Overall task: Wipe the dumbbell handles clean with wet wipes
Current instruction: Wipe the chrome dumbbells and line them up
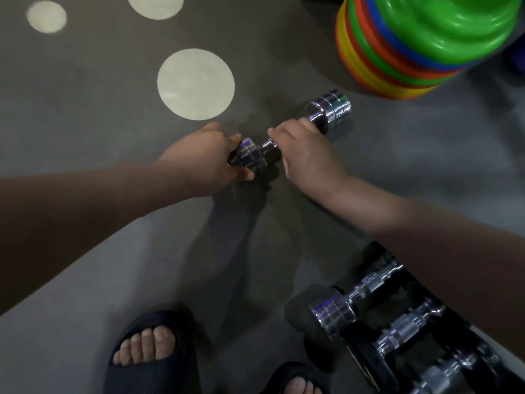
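Grey floor with pale circles lies under the chrome dumbbell; your left hand clasps its near head, likely steadying it, while your right hand curls round the handle (no wipe shows).

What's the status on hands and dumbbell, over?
Left hand grips the dumbbell at its near head. Right hand curled round the handle. No wipe in sight. Coloured disc stack beyond far head, apart.

Grey floor, pale circles: disc stack, dumbbell rack, slippers.
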The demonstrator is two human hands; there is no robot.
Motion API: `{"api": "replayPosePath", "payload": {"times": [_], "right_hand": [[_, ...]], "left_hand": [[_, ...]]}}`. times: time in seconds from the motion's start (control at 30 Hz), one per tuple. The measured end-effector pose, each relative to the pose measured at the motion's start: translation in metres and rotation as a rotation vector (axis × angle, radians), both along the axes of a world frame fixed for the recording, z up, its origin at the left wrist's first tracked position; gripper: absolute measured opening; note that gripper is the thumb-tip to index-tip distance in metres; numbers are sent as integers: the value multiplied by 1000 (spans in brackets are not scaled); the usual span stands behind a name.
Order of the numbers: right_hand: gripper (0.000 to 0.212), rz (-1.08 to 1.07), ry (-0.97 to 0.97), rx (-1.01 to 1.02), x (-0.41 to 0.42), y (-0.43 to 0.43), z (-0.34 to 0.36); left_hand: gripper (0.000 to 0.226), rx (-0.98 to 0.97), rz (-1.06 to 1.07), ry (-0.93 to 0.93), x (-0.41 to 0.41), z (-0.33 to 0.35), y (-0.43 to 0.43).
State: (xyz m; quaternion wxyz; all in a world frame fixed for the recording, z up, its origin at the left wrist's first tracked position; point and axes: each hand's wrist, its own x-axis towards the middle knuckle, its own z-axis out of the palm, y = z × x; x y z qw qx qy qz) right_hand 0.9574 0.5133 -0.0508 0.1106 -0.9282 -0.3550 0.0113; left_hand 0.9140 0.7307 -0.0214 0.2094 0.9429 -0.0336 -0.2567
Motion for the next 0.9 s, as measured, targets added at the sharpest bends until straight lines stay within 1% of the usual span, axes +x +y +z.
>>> {"api": "replayPosePath", "payload": {"times": [0.07,0.13,0.23,0.4,0.47,0.6,0.63,0.7,0.77,0.83,0.9], "right_hand": [[42,79,10,19,2,-5,0],[43,27,-37,-22,12,-18,4],[43,-70,-155,-159,26,-31,8],[45,-48,-240,-226,18,-27,4],[46,-42,-259,-243,23,-26,4],[50,-40,-185,-188,17,-32,3],[49,-37,-168,-169,17,-36,4],[36,-53,-137,-162,20,-45,4],[25,-67,-94,-217,20,-56,0],[23,-54,-61,-236,13,-64,-3],[26,-32,-81,-160,14,-65,-1]], "left_hand": [[80,1,3,-2,-1,0,0],[77,5,-5,-4,-1,0,-1],[81,8,2,16,-2,1,0],[78,2,6,18,-1,4,-1],[73,0,13,16,-1,5,-1],[55,-17,-9,9,-4,7,-5],[54,-16,-11,8,-4,7,-6],[54,-9,-7,17,-3,7,-5],[45,-6,-11,12,-3,7,-5],[36,-6,-14,2,-2,8,-4],[37,-1,-11,13,-3,8,-5]]}}
